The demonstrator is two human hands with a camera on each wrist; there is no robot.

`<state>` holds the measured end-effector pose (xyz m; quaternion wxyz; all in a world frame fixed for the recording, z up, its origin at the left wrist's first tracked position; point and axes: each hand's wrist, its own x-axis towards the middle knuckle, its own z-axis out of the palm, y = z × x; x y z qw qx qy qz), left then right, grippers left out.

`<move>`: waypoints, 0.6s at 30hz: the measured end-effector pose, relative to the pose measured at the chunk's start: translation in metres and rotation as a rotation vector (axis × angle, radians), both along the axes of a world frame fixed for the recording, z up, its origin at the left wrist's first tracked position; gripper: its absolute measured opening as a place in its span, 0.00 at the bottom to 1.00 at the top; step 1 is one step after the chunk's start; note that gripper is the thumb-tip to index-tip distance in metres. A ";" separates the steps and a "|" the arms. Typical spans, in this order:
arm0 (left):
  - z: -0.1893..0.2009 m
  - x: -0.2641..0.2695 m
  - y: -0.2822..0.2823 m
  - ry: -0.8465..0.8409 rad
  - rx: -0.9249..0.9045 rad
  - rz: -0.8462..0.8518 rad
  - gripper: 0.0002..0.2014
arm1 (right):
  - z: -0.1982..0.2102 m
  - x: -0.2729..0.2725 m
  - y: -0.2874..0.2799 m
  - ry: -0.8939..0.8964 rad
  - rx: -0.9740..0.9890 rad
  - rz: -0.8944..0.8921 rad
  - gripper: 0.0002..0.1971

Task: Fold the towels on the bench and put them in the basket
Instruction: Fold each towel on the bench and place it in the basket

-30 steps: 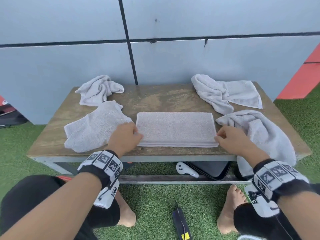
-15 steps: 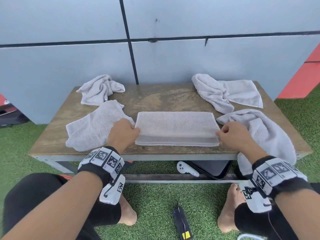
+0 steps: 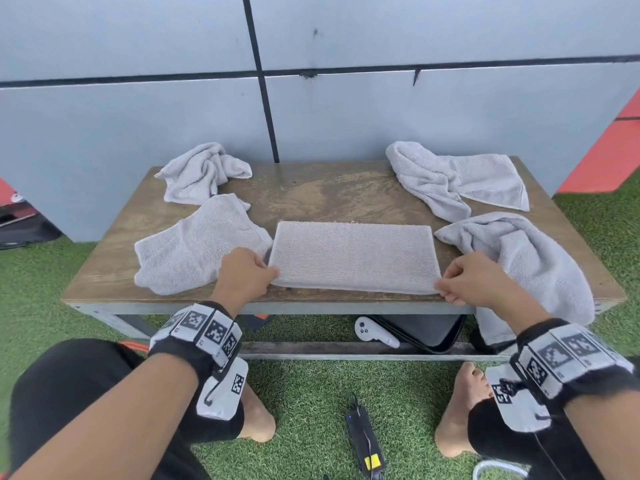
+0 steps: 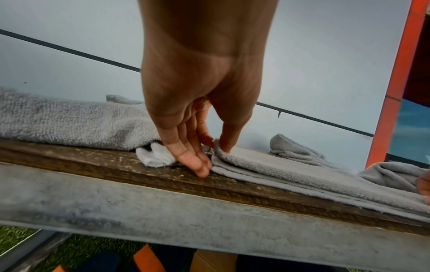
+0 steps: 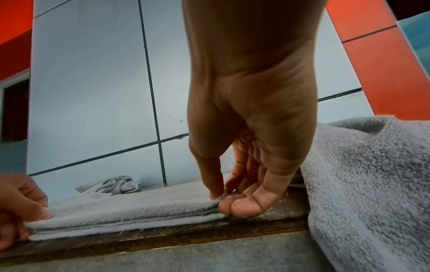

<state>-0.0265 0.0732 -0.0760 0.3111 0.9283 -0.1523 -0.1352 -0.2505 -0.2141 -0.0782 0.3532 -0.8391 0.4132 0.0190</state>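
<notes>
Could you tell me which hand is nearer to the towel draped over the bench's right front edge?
Right. The right hand is beside the draped towel; the left hand is across the folded towel.

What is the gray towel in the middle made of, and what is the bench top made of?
The folded towel looks like soft terry cloth, probably cotton: its surface is fuzzy with tiny loops, and it bends limply where each hand pinches a corner. The bench top looks like worn, unpolished wood: brown, with grain and pale scuffed patches. Its frame looks like dull gray metal.

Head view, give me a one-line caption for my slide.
Both hands, left hand and right hand, pinch the folded towel's near corners on the bench.
</notes>
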 end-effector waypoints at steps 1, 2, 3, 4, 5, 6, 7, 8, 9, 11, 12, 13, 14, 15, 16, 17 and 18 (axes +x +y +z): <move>0.000 0.000 0.000 0.002 0.010 -0.004 0.13 | -0.001 0.000 -0.001 0.000 0.007 -0.006 0.09; 0.001 0.000 -0.001 0.004 0.026 -0.011 0.12 | -0.001 0.000 -0.001 0.001 0.018 -0.015 0.08; 0.002 0.000 -0.002 0.003 0.055 -0.021 0.12 | -0.001 0.000 -0.001 0.006 0.030 -0.020 0.08; 0.003 0.000 -0.003 -0.008 0.102 -0.039 0.12 | 0.000 0.000 0.000 0.023 0.033 -0.017 0.08; 0.005 -0.001 -0.005 -0.038 0.160 -0.058 0.11 | 0.002 0.001 0.000 0.053 0.013 -0.008 0.10; 0.007 -0.002 -0.007 -0.093 0.210 -0.070 0.10 | 0.004 0.003 0.000 0.085 -0.036 0.001 0.11; 0.008 -0.004 -0.010 -0.162 0.235 -0.082 0.07 | 0.005 0.006 0.001 0.101 -0.108 -0.002 0.13; 0.010 -0.007 -0.014 -0.233 0.220 -0.103 0.06 | 0.006 0.009 0.003 0.083 -0.193 -0.014 0.13; 0.011 -0.009 -0.021 -0.293 0.168 -0.141 0.06 | 0.006 0.014 0.007 0.025 -0.275 -0.025 0.13; 0.007 -0.013 -0.040 -0.363 0.036 -0.248 0.06 | 0.001 0.028 0.019 -0.127 -0.416 0.032 0.13; 0.004 -0.014 -0.052 -0.387 -0.003 -0.309 0.06 | -0.001 0.038 0.028 -0.169 -0.461 0.109 0.12; -0.001 -0.014 -0.065 -0.413 -0.019 -0.366 0.08 | -0.003 0.050 0.039 -0.187 -0.493 0.206 0.13; -0.007 -0.016 -0.079 -0.424 -0.020 -0.413 0.11 | -0.007 0.063 0.049 -0.192 -0.509 0.301 0.14; -0.012 -0.018 -0.093 -0.424 -0.017 -0.448 0.15 | -0.012 0.077 0.056 -0.192 -0.520 0.374 0.16; -0.017 -0.021 -0.105 -0.419 -0.010 -0.468 0.19 | -0.017 0.088 0.062 -0.188 -0.526 0.418 0.19; -0.024 -0.023 -0.116 -0.412 0.003 -0.477 0.21 | -0.023 0.098 0.065 -0.178 -0.518 0.438 0.22; -0.031 -0.025 -0.123 -0.410 0.025 -0.477 0.23 | -0.029 0.104 0.067 -0.160 -0.495 0.437 0.25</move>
